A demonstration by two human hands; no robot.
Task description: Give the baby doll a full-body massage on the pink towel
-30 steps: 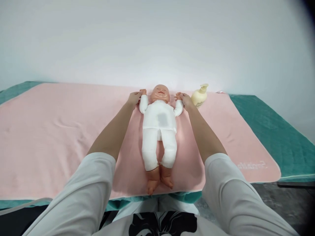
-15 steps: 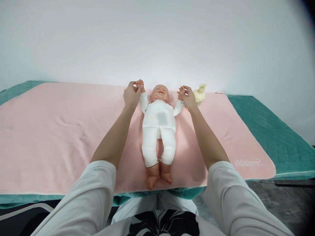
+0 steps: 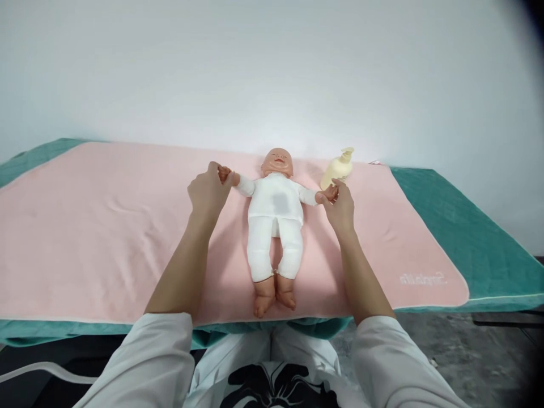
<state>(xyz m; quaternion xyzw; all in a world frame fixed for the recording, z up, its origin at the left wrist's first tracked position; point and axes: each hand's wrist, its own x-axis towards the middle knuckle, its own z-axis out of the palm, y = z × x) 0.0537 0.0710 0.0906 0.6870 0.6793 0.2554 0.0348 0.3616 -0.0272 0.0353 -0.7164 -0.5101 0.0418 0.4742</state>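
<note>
A baby doll [image 3: 276,198] in a white top and white trousers lies face up, its feet towards me. My left hand [image 3: 208,190] is closed around the doll's hand on the left, that arm stretched out sideways. On the other side my right hand [image 3: 341,207] grips the doll's other hand, with thumb and fingers about it. Both doll arms are spread roughly level with its shoulders. Just beyond my right hand stands a pale yellow pump bottle [image 3: 337,169].
Under the doll is a pink blanket [image 3: 127,238] with lettering at its right corner. Green padded cloth [image 3: 476,243] shows beneath it on the table. A white wall [image 3: 272,73] rises behind. A pale tube or bar [image 3: 46,368] is at lower left.
Both my hands have moved outward and down towards me, bringing the doll's arms from raised beside its head to stretched out sideways. The doll's hands stay in my grip.
</note>
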